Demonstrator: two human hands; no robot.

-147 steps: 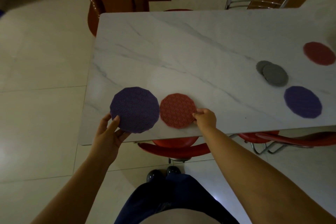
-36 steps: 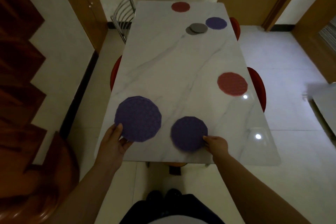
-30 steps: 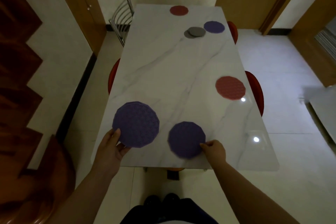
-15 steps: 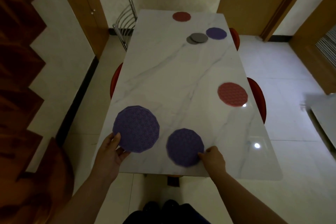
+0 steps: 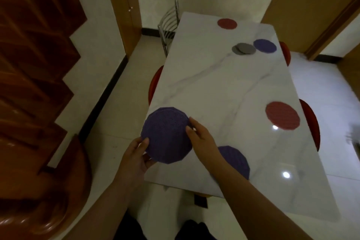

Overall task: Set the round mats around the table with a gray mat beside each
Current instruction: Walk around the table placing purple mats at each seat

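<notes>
A stack of purple round mats [image 5: 165, 134] is held over the near left corner of the white marble table [image 5: 220, 87]. My left hand [image 5: 136, 158] grips its near edge, thumb on top. My right hand [image 5: 200, 138] touches its right edge with fingers on top. A single purple mat [image 5: 235, 160] lies on the table at the near end, partly hidden by my right forearm. A red mat [image 5: 282, 115] lies on the right side. Far off lie a red mat [image 5: 227, 23], a purple mat [image 5: 265, 46] and two overlapping gray mats [image 5: 244, 48].
Red chair seats [image 5: 311, 122] poke out along the right side and one [image 5: 153, 84] on the left. A metal chair [image 5: 169, 23] stands at the far left corner. Dark wooden stairs [image 5: 33, 64] rise on the left.
My right hand let go of the single purple mat at the near end and moved left onto the stack in my left hand. The view shifted left.
</notes>
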